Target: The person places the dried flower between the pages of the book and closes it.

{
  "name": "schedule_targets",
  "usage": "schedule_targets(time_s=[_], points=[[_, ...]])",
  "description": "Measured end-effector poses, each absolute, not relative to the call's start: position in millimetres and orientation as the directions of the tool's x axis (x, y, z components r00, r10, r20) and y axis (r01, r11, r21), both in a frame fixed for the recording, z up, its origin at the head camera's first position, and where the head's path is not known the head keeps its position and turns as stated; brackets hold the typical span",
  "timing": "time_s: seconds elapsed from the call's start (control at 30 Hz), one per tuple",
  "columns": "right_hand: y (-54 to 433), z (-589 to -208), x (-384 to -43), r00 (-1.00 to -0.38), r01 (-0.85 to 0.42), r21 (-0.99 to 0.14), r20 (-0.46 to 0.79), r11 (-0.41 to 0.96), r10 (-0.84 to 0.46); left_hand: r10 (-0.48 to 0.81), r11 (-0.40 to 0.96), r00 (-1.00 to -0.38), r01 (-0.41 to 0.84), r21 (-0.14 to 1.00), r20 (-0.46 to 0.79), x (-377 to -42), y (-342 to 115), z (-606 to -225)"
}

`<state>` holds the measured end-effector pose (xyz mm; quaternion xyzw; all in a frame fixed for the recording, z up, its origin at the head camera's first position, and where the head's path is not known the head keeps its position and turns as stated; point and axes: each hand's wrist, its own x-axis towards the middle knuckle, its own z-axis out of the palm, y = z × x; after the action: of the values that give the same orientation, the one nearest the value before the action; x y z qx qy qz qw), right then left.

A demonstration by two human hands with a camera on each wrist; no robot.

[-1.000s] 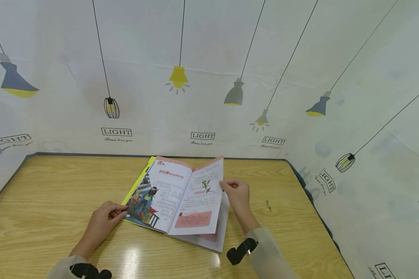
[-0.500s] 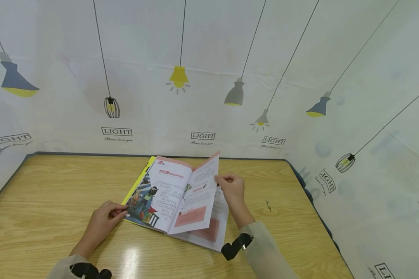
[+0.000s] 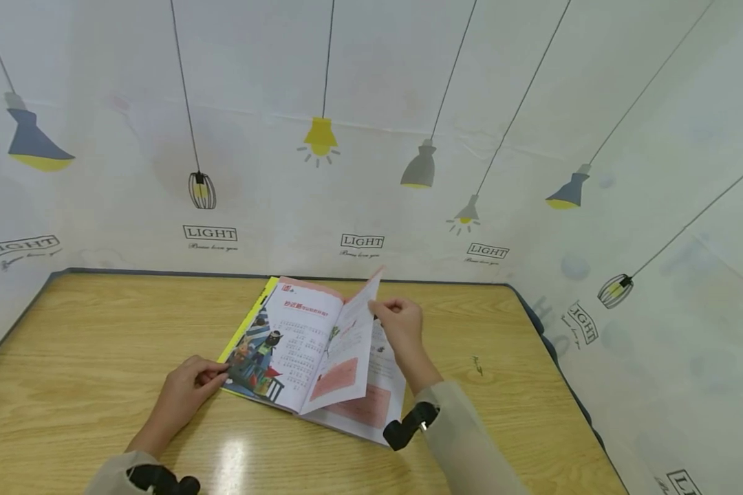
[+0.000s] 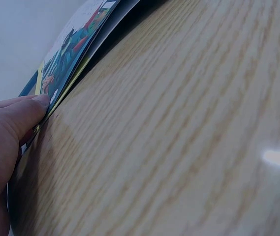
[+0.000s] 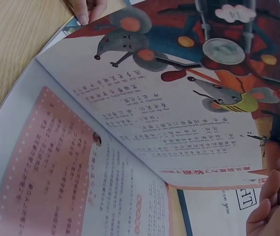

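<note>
Far left: printed wall [image 3: 254, 137] runs behind and round the right side, hanging lamps and LIGHT labels on it. Table [image 3: 99, 344], wood grain, fills the near part, glare patch [image 3: 232, 457] near left of centre.

Left sleeve [image 3: 120, 474] comes in near left, black wrist camera [image 3: 161, 479] on it. Left hand [image 3: 186, 388] at book's near left edge: fingers narrow, pinching that edge, thumb [image 4: 41, 101] on top; fingers underneath mostly hidden. Probably there to steady the book and stop the left side sliding or lifting.

Book [image 3: 300, 337] lies spread on table, centre, set askew, far end close to wall. Left page flat-ish, picture at its near left, text to the right; yellow strip along the left edge. Likely placed there so both hands reach it.

Right of spine: one leaf [image 3: 347, 350] raised, tilted up and leaning left, its back showing mice [image 5: 218, 96] in right wrist view. Right page [image 3: 386, 405] lies under it, pink box partly covered.

Right hand [image 3: 402, 326] holds leaf by its outer edge, toward the far corner; thumb and finger narrow, pinching it. Outer-edge grip likely gives most lift. Right sleeve [image 3: 470, 440] nearer, second camera [image 3: 411, 426] on it. Small dark mark [image 3: 477, 366] on table, farther right, can't tell what.
</note>
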<state>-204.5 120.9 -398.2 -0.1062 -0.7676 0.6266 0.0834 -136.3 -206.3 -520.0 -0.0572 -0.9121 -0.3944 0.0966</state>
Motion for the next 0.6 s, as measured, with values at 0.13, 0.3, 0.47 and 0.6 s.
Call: schedule_targets(time_s=[0.13, 0.3, 0.47, 0.6], points=[[114, -394, -207, -0.97, 0.051, -0.982, -0.006, 0.18, 0.243, 0.031, 0.68, -0.97, 0.198, 0.706, 0.242, -136, -207, -521], [105, -392, -212, -0.976, 0.038, -0.985, -0.001, 0.167, 0.217, 0.033, 0.675, -0.961, 0.224, 0.703, 0.275, -135, -207, -523], [94, -390, -217, -0.983, 0.037, -0.988, -0.01, 0.147, 0.184, 0.034, 0.673, -0.954, 0.242, 0.699, 0.298, -136, -207, -524], [83, -387, -219, -0.988, 0.034, -0.99, -0.013, 0.137, 0.151, 0.035, 0.668, -0.948, 0.257, 0.699, 0.315, -136, -207, -524]])
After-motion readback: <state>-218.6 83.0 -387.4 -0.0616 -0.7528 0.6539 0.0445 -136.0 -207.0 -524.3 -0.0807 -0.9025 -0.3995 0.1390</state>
